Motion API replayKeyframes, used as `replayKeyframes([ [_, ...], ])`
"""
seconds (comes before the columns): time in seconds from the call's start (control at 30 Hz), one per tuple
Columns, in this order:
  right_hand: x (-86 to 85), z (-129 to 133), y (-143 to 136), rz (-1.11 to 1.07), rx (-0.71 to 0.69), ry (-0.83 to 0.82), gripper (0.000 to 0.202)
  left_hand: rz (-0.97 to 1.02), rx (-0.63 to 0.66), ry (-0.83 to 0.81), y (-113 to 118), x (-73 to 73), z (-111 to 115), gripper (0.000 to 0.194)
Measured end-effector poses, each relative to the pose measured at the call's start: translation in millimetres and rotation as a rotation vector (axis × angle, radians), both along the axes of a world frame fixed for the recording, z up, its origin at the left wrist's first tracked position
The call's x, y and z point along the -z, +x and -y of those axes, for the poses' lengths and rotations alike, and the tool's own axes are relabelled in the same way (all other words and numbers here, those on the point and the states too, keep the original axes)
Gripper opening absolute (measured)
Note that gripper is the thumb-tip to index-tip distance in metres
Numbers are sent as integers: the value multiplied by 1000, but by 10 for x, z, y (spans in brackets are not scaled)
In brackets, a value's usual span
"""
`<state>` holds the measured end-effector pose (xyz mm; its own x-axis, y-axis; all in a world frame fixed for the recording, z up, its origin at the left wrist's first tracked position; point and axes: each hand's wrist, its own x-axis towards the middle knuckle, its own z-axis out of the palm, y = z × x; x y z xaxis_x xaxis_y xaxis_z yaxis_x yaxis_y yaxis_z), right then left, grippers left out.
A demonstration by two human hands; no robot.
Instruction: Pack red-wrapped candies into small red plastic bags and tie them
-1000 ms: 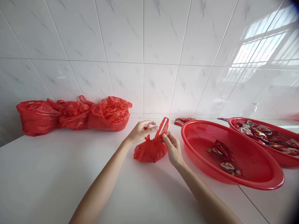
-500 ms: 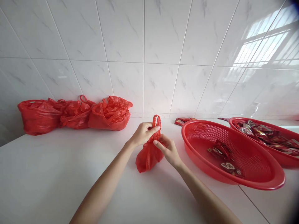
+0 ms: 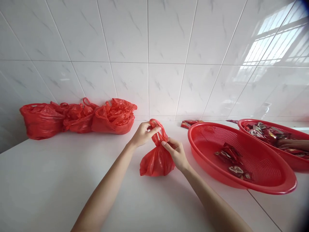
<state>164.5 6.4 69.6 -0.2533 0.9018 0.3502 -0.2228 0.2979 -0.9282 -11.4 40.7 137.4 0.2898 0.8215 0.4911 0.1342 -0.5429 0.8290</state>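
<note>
white table: bare forearms reach over it from the near edge of the view. small red bag: sits on the table in front of the person, its body below and between the two hands, neck gathered, handle loops upward. right hand: grasping, thumb and fingers pinched on the bag's neck at its right side. left hand: grasping, fingertips closed on the handle loops, above and to the left of the neck. near red basket: to the right of the right hand, apart from it; a few wrapped packets lie inside. far red basket: beyond and to the right, holding many packets; another person's hand reaches in. loose packets: on the table behind the near basket. filled red bags: in a row at the left, by the tiled wall.

limits of view: the small bag's contents are hidden by red plastic. several of both hands' fingers are obscured. the far basket is cut off at the right edge; whether the other hand grips a packet cannot be told.
</note>
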Motion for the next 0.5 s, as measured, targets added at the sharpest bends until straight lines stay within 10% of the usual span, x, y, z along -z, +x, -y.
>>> replayKeyframes([
  [0.27, 51, -76, 10, -107, 134, -60, 21, 125, -165, -29, -208, -100, -34, 46],
  [0.5, 103, -105, 13, -136, 188, -68, 22, -11, -392, -122, -217, 219, -302, 70],
])
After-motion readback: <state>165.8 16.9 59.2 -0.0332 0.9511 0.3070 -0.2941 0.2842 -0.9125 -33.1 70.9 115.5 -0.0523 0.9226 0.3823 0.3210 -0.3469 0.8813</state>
